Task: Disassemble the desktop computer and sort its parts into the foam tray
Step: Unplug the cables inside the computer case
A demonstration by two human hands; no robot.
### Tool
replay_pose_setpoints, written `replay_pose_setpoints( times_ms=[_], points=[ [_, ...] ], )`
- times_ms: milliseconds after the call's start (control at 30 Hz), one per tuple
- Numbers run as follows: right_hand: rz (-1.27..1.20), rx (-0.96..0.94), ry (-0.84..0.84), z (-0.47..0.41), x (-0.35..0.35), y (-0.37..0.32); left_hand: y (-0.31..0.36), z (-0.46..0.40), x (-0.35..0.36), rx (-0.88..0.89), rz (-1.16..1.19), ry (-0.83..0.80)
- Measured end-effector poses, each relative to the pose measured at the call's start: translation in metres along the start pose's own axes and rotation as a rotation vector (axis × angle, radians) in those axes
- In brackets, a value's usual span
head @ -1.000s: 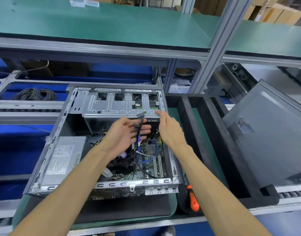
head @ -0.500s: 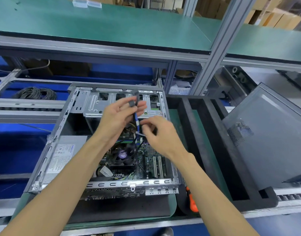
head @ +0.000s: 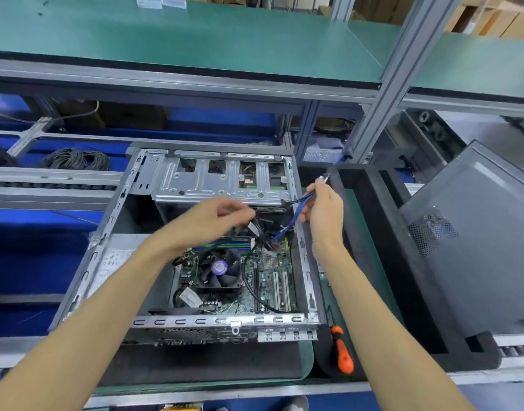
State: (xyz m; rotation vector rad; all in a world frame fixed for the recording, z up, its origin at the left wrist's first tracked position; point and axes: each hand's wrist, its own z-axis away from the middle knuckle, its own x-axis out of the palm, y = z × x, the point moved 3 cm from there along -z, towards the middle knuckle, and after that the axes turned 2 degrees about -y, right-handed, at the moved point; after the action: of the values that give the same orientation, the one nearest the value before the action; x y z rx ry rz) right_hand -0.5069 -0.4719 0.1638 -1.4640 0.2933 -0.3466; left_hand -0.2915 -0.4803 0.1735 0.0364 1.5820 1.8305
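One opened desktop computer case [head: 195,241] lies on its side on the green table [head: 306,355]. Inside it show one motherboard [head: 266,280], one black cooling fan [head: 217,269], one silver drive cage [head: 213,179] at the far end, and one power supply [head: 112,262] at the left. One black foam tray [head: 403,262] sits just right of the case, with one grey side panel [head: 477,247] leaning in its right part. One orange-handled screwdriver [head: 342,351] lies at the tray's near left corner. One coil of black cable [head: 76,158] rests far left.

Half a second ago both hands were close together over the middle of the case, with the blue cable [head: 293,218] running between them. Now they are spread apart. The right hand [head: 324,215] has moved to the case's right edge, next to the tray, and the left hand [head: 222,216] has dropped lower, just near of the drive cage.

The right hand's grip is closed: fingers curled round the blue cable, whose upper end sticks out past the fingertips toward the tray, while its lower end leads down to the motherboard. The left hand's grip is pinched tight on a bundle of black wires [head: 272,210] over the board.
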Motion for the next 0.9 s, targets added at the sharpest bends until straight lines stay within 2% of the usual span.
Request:
replay_pose_setpoints(
  times_ms=[100, 167, 267, 400, 567, 667, 800, 900],
  points=[
    [-0.04, 0.037, 0.031, 0.001, 0.0, 0.007, -0.002, 0.006, 0.025, -0.004, -0.038, -0.243],
    [-0.044, 0.02, 0.01, 0.0, 0.001, 0.006, -0.002, 0.006, 0.034, 0.015, 0.05, -0.294],
    [-0.035, -0.004, -0.016, 0.001, 0.002, 0.005, 0.001, 0.003, 0.038, 0.032, 0.189, -0.19],
    [-0.016, -0.014, -0.044, 0.006, 0.005, 0.001, 0.01, 0.002, 0.039, 0.05, 0.315, 0.061],
    [0.065, 0.08, -0.22, 0.007, 0.012, -0.004, 0.026, 0.005, -0.008, 0.14, 0.573, 0.235],
    [0.117, 0.122, -0.332, 0.01, 0.022, -0.006, 0.027, 0.003, -0.031, 0.163, 0.604, 0.302],
    [0.092, 0.086, -0.461, 0.013, 0.034, -0.008, 0.018, 0.009, -0.041, 0.173, 0.589, 0.322],
    [0.129, -0.012, -0.449, 0.013, 0.034, -0.008, 0.009, 0.015, -0.052, 0.147, 0.474, 0.373]
  ],
)
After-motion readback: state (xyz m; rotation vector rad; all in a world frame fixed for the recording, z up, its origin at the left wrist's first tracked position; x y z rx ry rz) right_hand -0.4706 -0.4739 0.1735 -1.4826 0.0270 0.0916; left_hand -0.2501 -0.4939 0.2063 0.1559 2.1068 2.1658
